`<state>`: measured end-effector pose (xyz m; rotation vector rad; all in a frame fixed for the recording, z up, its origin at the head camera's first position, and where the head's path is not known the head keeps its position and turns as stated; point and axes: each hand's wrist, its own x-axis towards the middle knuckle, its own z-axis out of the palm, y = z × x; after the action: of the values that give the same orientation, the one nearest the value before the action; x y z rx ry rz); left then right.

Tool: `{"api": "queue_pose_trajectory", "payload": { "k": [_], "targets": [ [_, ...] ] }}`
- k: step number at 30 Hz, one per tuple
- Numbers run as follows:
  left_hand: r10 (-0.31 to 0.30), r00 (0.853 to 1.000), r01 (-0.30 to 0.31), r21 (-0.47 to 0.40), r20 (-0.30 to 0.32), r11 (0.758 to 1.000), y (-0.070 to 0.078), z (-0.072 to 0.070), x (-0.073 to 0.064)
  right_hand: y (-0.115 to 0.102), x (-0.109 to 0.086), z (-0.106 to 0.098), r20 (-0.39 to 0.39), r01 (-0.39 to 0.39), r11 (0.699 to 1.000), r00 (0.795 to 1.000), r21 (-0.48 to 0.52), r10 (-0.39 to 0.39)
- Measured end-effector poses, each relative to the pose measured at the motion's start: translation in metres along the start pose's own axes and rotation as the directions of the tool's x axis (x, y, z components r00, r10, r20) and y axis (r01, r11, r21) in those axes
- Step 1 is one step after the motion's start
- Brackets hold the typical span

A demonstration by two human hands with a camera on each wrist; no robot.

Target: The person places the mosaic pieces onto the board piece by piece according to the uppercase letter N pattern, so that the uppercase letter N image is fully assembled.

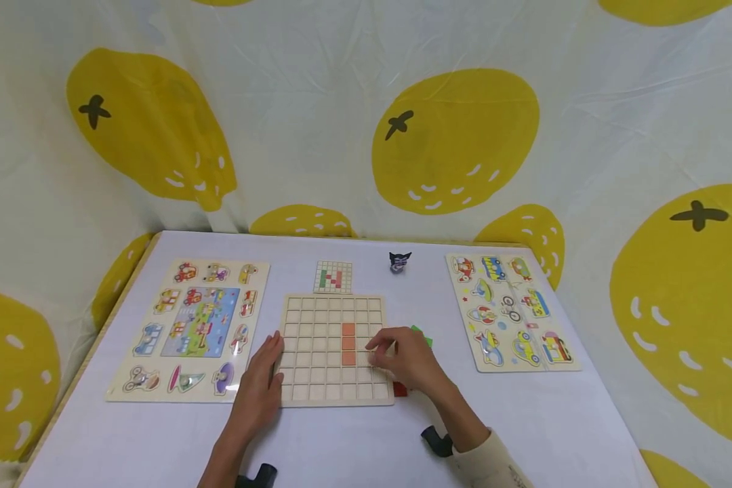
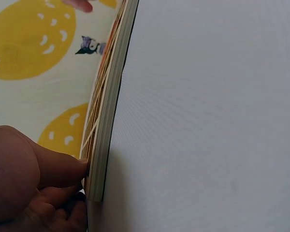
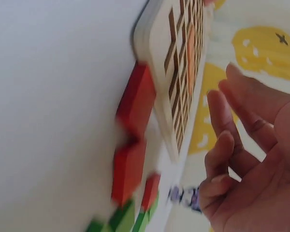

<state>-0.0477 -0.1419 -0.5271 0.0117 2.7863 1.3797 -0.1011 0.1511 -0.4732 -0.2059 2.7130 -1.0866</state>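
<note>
A wooden grid board (image 1: 317, 400) lies in the middle of the table, with three orange-red square tiles (image 1: 348, 343) in one of its columns. My left hand (image 1: 259, 383) rests along the board's left edge, thumb touching the rim near the front corner in the left wrist view. Over the board's right side is my right hand (image 1: 405, 356), fingers loosely bent and holding nothing. Red blocks (image 3: 137, 99) lie beside the board under that hand, and green blocks (image 3: 123, 217) are grouped with them. The hand partly hides these loose blocks in the head view.
A small card (image 1: 333, 276) with a red and green grid pattern lies behind the board. A dark figurine (image 1: 398, 262) stands at the back. Picture puzzle boards lie left (image 1: 256, 278) and right (image 1: 470, 305). Black curved objects (image 1: 437, 442) show near both wrists.
</note>
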Motion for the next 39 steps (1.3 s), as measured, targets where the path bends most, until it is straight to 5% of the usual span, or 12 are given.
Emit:
{"api": "queue_pose_trajectory", "payload": {
  "k": [16, 39],
  "targets": [
    [0.0, 1.0, 0.0, 0.011, 0.008, 1.0, -0.003, -0.001, 0.0, 0.038, -0.039, -0.013, 0.038, -0.061, 0.998, 0.997, -0.034, 0.063],
    [-0.013, 1.0, 0.014, -0.009, 0.011, 1.0, -0.002, 0.001, 0.0, 0.041, -0.04, -0.008, 0.03, -0.011, 0.992, 0.999, -0.128, 0.015]
  ]
}}
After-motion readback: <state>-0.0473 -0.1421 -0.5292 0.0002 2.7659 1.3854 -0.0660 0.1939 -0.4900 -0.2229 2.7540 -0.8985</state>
